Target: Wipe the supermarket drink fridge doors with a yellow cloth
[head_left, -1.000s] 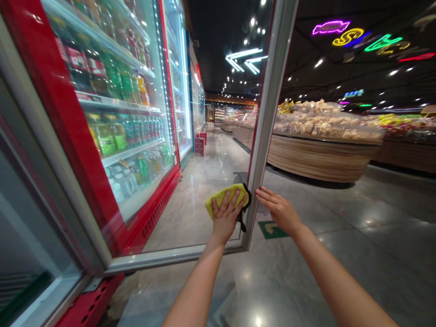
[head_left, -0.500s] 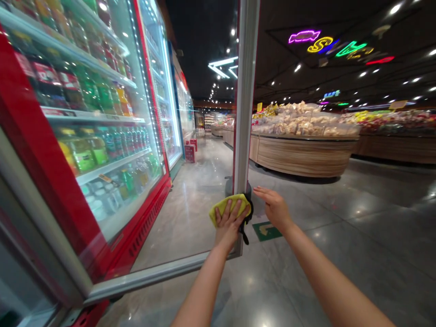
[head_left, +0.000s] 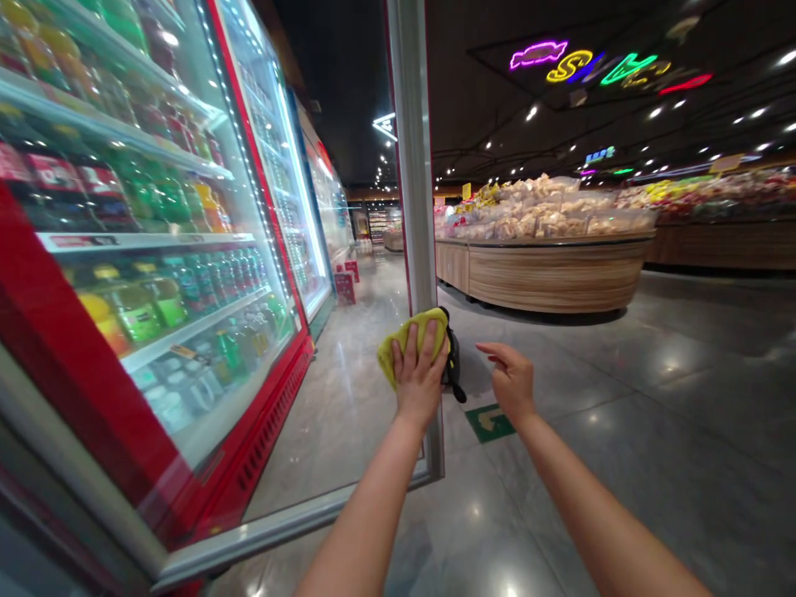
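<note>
yellow cloth [head_left: 386, 355] has slid higher up the glass door [head_left: 366, 414]; right hand [head_left: 515, 381] is farther off its edge, forefinger out leftward, others half-curled, nothing seen in it. left hand [head_left: 419, 381] flat on cloth, fingers spread, pressing, covering its middle. cloth underside hidden. long axis slants near-left to far-right.

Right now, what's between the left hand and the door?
The yellow cloth: in the head view it lies under the spread fingers of the left hand, over the door's upright frame and the glass edge beside it.
</note>
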